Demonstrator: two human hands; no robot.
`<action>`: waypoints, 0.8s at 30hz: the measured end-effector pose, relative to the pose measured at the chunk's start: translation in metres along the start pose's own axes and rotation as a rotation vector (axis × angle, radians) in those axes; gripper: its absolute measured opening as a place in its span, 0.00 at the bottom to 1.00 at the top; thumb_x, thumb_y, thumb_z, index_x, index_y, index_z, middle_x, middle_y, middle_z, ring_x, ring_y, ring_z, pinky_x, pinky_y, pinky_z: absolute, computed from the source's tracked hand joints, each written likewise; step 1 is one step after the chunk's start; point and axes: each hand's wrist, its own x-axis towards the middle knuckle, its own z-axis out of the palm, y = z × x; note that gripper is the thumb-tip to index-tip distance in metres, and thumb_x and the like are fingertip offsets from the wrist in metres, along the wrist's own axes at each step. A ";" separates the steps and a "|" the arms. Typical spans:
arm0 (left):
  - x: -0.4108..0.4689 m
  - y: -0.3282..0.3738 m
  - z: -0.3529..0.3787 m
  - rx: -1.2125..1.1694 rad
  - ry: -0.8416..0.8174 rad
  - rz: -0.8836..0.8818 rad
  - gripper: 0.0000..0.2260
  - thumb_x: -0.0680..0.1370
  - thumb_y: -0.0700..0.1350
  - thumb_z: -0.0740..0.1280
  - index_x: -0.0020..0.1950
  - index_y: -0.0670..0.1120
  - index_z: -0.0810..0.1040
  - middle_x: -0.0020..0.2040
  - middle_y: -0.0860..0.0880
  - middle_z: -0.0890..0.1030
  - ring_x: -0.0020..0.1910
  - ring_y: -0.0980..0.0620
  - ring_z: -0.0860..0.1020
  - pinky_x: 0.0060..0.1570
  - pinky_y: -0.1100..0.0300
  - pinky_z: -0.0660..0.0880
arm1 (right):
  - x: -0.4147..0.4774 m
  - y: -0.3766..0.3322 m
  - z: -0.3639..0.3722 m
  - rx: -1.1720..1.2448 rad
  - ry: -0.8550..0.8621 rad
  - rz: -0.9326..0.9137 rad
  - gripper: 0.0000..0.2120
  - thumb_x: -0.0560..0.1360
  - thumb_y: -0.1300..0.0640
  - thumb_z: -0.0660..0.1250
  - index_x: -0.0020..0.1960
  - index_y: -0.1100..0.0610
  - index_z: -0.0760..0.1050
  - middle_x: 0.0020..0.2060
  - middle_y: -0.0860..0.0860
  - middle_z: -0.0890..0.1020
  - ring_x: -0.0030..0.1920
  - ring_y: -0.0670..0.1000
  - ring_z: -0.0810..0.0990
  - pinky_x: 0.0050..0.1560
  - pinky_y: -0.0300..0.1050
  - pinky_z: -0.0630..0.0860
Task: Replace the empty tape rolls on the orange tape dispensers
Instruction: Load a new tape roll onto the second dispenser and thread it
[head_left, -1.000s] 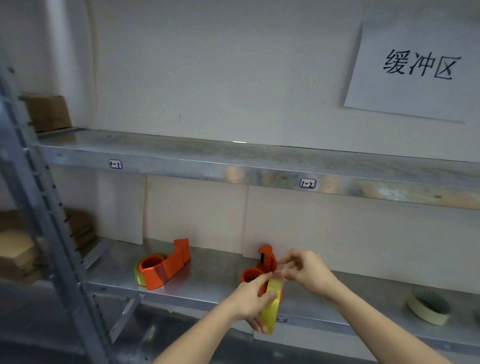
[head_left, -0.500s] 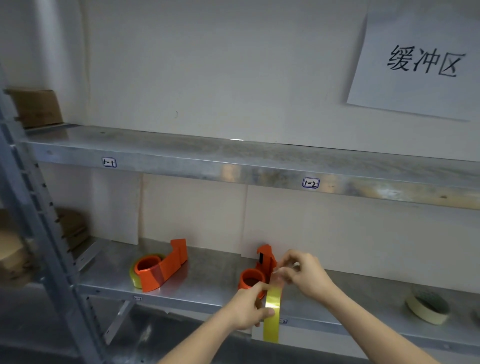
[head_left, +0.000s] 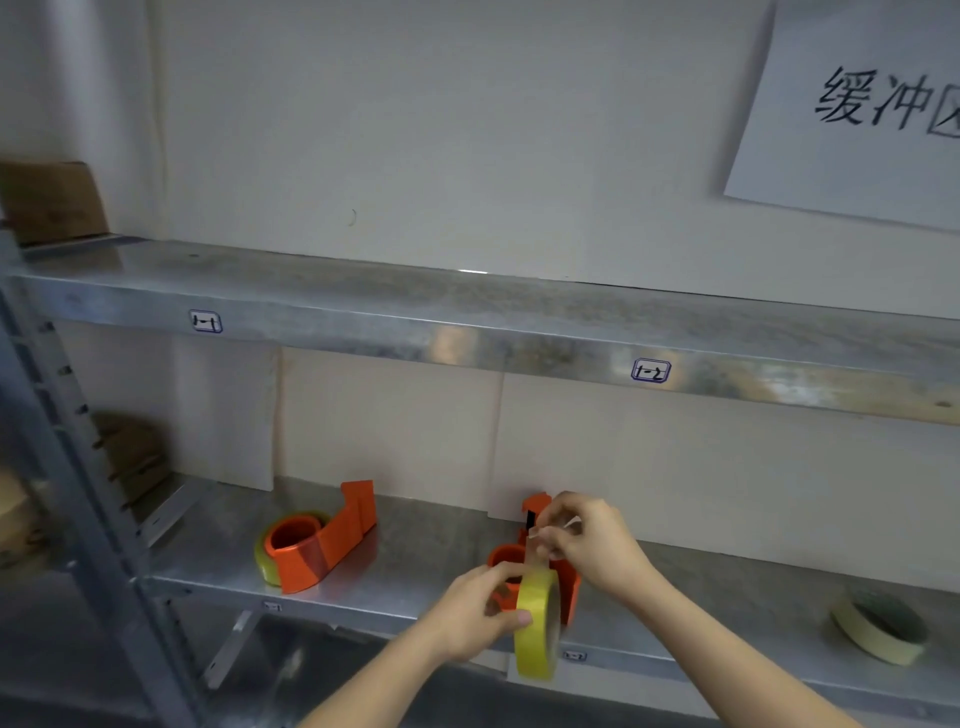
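Curled fingers (head_left: 511, 618) of our left hand (head_left: 472, 616) grip the yellow tape roll (head_left: 535, 631), thumb on its near face, holding it upright on its edge just over the front edge of the lower shelf (head_left: 415, 566). With our right hand (head_left: 592, 551) we pinch the loose tape end (head_left: 534, 543) between thumb and fingertips (head_left: 551, 524), so that a short clear strip runs up from the top of the roll to that pinch. Directly behind the roll and partly hidden by both hands stands the orange dispenser (head_left: 501, 558) we are working at, near the middle of the shelf, its raised tip showing just left of our right hand. We cannot tell whether the roll touches it. Toward the left end of the same shelf, close to the front edge, the second orange dispenser (head_left: 322, 545) lies with a yellowish roll (head_left: 262, 561) around its hub. Near the right end, also by the front edge, a cream tape roll (head_left: 878, 631) lies flat, well apart from our hands. Above runs the upper shelf (head_left: 467, 306), its front lip bearing two small labels (head_left: 205, 321). At that shelf's left end sits a cardboard box (head_left: 49, 200), and a paper sign (head_left: 857, 114) with handwritten characters hangs on the wall at upper right.
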 end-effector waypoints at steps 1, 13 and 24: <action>0.001 -0.001 -0.002 0.009 -0.006 0.003 0.23 0.76 0.52 0.68 0.71 0.57 0.70 0.61 0.48 0.76 0.55 0.57 0.74 0.54 0.68 0.69 | 0.002 0.000 0.001 -0.003 0.002 -0.001 0.10 0.71 0.68 0.67 0.37 0.55 0.76 0.35 0.56 0.85 0.34 0.55 0.84 0.41 0.51 0.82; 0.012 -0.014 -0.016 -0.104 0.022 -0.036 0.50 0.56 0.70 0.74 0.74 0.53 0.66 0.68 0.53 0.74 0.64 0.59 0.73 0.68 0.63 0.68 | 0.007 0.011 -0.014 -0.025 0.062 0.033 0.04 0.70 0.62 0.71 0.38 0.56 0.78 0.31 0.53 0.84 0.32 0.49 0.83 0.40 0.48 0.81; 0.031 -0.031 -0.011 0.277 0.059 -0.226 0.57 0.57 0.72 0.72 0.79 0.53 0.52 0.79 0.51 0.55 0.78 0.47 0.52 0.75 0.51 0.51 | 0.008 0.013 -0.022 -0.011 0.105 0.040 0.09 0.70 0.64 0.69 0.36 0.52 0.77 0.32 0.49 0.82 0.31 0.46 0.81 0.37 0.38 0.77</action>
